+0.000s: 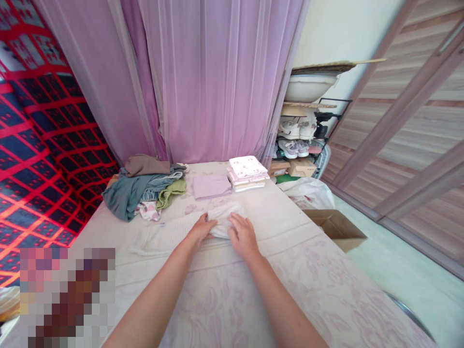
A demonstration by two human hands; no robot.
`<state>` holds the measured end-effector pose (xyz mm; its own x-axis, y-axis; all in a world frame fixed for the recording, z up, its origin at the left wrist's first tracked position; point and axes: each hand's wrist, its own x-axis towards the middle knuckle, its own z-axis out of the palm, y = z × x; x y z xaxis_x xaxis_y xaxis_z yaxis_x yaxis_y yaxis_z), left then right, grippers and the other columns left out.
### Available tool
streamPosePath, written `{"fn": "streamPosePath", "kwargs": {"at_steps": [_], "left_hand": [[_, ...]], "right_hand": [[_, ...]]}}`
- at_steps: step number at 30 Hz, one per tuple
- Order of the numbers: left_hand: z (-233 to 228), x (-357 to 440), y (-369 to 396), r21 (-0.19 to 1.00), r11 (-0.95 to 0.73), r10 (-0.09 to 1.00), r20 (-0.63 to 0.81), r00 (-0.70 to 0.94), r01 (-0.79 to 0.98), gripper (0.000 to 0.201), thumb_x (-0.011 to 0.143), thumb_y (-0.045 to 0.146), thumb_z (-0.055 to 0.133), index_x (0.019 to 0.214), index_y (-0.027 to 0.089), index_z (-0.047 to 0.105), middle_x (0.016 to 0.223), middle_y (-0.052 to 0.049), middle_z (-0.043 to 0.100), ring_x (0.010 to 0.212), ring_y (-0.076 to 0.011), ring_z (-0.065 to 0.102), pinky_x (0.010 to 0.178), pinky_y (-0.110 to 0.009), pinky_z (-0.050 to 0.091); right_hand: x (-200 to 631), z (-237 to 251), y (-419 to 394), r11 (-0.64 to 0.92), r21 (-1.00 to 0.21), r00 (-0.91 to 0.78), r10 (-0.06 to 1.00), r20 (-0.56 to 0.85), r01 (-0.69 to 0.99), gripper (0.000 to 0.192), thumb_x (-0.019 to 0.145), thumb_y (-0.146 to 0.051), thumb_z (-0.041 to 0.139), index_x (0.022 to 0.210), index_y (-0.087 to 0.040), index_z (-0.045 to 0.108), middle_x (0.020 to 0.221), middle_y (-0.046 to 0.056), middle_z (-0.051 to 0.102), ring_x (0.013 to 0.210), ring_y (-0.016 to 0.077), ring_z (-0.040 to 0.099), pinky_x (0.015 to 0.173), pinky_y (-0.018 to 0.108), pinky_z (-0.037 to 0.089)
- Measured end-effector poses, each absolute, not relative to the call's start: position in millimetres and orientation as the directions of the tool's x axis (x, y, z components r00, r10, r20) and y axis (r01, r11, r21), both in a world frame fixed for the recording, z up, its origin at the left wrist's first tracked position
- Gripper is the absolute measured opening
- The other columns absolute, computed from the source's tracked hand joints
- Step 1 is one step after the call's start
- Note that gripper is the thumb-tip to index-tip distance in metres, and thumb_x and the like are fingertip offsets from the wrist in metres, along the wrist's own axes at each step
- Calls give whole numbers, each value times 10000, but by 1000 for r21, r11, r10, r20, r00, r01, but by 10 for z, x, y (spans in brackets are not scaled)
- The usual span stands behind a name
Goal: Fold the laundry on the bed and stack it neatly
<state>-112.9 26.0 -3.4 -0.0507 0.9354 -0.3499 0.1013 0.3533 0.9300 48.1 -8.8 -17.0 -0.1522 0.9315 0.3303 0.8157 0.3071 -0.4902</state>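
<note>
A white ribbed garment [170,233] lies spread across the pale patterned bed cover [224,299], its right end folded over into a thicker bundle. My left hand [201,228] pinches the edge of that folded part. Flat on the same fold, just to the right, rests my right hand [243,234] with its fingers apart. Beyond the garment sit a folded lilac cloth [211,185] and a neat stack of folded white floral cloths [247,173].
A heap of unfolded clothes [143,189], grey-green, brown and olive, lies at the back left. Pink curtains [203,77] hang behind the bed. An open cardboard box [335,228] sits on the floor at right, a shoe rack [302,140] behind it, wooden sliding doors [409,130] beyond.
</note>
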Motion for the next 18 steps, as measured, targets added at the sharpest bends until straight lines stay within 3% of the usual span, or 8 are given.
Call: {"fn": "streamPosePath", "kwargs": {"at_steps": [2,9,18], "left_hand": [[-24,-1119,240,920,376,926,-376,-20,107,552,765,303,660,1281,205,489,1195,-110,645,920,-226,663,647,-286,552],[-11,-1126,251,903,369,928,-373,-22,220,765,724,331,702,1395,223,350,1352,-138,525,1040,-289,615,634,-310,563],[-59,-1172,267,873,354,931,-364,-34,337,824,697,361,725,1414,232,339,1283,-138,580,962,-269,641,685,-330,561]], "right_hand": [[628,-118,13,271,-436,-156,947,282,858,428,891,-231,403,1294,-245,545,1423,83,479,1337,219,380,1105,482,227],[750,-160,133,283,-274,-275,959,67,919,502,931,-345,384,1420,-235,401,1555,101,240,1429,251,190,1117,547,149],[688,-23,129,295,-278,-283,956,82,914,489,943,-314,348,1422,-228,401,1544,91,274,1423,235,216,1131,538,126]]}}
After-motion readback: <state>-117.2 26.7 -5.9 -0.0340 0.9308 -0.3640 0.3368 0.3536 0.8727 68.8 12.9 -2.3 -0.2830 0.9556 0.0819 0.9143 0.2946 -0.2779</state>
